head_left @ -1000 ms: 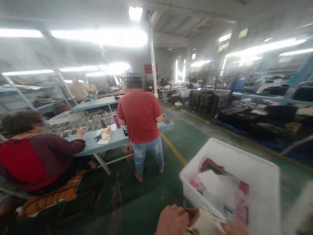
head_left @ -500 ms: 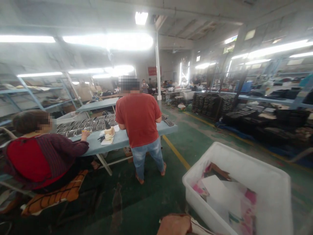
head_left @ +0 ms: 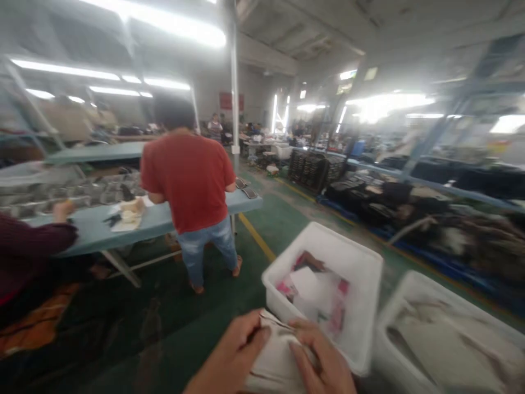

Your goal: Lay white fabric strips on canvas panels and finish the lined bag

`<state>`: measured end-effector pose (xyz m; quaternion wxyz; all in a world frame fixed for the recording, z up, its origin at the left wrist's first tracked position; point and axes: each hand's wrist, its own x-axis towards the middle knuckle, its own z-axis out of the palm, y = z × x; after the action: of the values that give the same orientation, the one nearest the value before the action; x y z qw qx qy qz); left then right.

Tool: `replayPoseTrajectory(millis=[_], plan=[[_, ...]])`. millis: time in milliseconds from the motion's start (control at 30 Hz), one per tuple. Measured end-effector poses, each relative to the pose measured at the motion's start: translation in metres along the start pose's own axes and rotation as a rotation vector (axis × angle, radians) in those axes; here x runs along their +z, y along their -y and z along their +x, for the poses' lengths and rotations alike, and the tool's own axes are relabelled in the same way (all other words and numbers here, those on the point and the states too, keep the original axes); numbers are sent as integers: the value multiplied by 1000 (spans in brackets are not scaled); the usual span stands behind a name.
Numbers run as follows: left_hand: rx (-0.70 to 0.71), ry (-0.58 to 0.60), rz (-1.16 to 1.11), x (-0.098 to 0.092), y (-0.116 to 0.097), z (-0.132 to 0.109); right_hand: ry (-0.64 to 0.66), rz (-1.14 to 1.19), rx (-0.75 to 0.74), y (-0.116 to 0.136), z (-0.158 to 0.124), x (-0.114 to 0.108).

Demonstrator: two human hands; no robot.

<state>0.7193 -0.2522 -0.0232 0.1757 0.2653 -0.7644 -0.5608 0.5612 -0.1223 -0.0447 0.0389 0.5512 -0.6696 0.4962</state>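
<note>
Both my hands are at the bottom edge, holding a pale flat piece of material (head_left: pixel 274 355) between them. My left hand (head_left: pixel 233 355) grips its left side with the thumb on top. My right hand (head_left: pixel 324 364) pinches its right side, fingers pressed on it. Just beyond my hands stands a white plastic bin (head_left: pixel 361 273) with white and pink sheets inside. A second white bin (head_left: pixel 394 350) with pale pieces sits to its right.
A person in a red shirt (head_left: pixel 188 180) stands with their back to me at a blue-grey table (head_left: pixel 94 230) covered with dark pieces. A seated person's sleeve (head_left: pixel 28 246) shows at the left. Dark stacked goods (head_left: pixel 311 167) and blue racks line the right aisle over a green floor.
The view has swung right and down. Both my hands have risen into view with the pale piece. The second bin on the right now shows; the seated person has slid to the left edge.
</note>
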Motion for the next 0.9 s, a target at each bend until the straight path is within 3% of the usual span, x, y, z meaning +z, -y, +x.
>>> replayPoseTrajectory(millis=[67,167,233,400,533,667,733,900], plan=[[57,-47,36,1,-8,7,63,30,64,0,4,-16],[197,-54,109,-2,-25,17,-24,83,122,9,9,-36],[229,17,167,0,-37,23,-108,131,162,15,7,-50],[123,173,266,17,-48,45,-362,83,487,-4,-8,-90],[76,235,221,30,-41,64,-335,52,667,-29,-20,-111],[-24,326,36,36,-33,90,-339,38,754,-44,-29,-121],[-84,293,-21,35,-23,107,-395,15,763,-53,-33,-126],[-101,30,43,20,8,150,-531,-8,811,-77,-46,-137]])
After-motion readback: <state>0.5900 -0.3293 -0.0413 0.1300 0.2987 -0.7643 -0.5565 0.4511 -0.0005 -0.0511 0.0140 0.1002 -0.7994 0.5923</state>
